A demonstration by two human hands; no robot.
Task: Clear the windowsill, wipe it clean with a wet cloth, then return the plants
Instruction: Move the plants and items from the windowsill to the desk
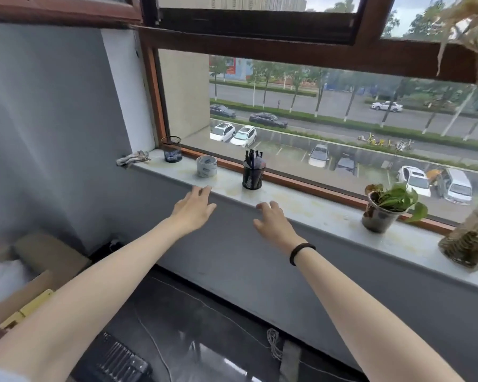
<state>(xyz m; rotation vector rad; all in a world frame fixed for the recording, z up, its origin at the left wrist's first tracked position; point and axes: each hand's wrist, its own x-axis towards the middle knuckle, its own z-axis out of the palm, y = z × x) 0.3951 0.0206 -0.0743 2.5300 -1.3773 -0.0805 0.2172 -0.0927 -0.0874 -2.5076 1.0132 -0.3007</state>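
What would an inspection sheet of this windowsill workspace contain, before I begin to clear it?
Surface: windowsill, pale, with yellowish stains.
Job's things: crumpled cloth at the left end; pothos in a pot and a blurred glass jar towards the right.
Clutter: mesh cup, tape roll and pen holder with pens, all on the left part.
Grippers: left hand and right hand open, fingers spread, at the front edge, holding nothing.
Cables: coiled cord on the dark surface below.
Surroundings: window over a car park; cardboard box at lower left.
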